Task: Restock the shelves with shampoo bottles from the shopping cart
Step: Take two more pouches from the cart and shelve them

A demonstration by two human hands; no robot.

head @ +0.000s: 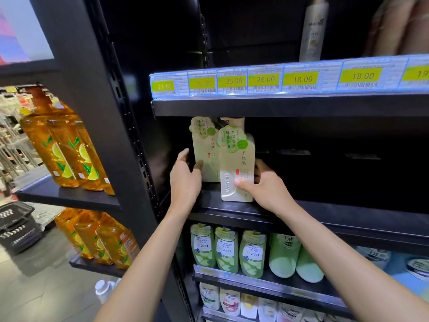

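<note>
- Both hands are up at the middle shelf (pixel 325 212), one shampoo bottle each, so I'd call this the placing step, not the fetching one. The cart isn't in shot.
- The left hand (pixel 185 177) has its thumb laid on the face of the back bottle (pixel 206 147) and its fingers curled round the left edge. That's a proper grip, not a nudge.
- The right hand (pixel 264 187) has its thumb across the lower front of the front bottle (pixel 236 168), with fingers tucked round the right side. It's gripping too.
- Both bottles stand upright with the long axis vertical and labels facing out. Their tops come close under the shelf above, the one with the price tags (pixel 278 80).
- The bit that matters: the front bottle sits nearer the shelf lip and just right of the back one, overlapping it from this angle. I can't tell if they actually touch.
- The back bottle is deeper in, over toward the left upright. To the right, the shelf runs off into shadow.
- My guess is the right hand gets the next job, since its bottle is the one out of line — push it straight back or shift it sideways to square the row. Keep it vertical, because headroom looks tight.
- Also around are green bottles (pixel 226 252) on the shelf below and orange bottles (pixel 62 149) on the end bay to the left.
</note>
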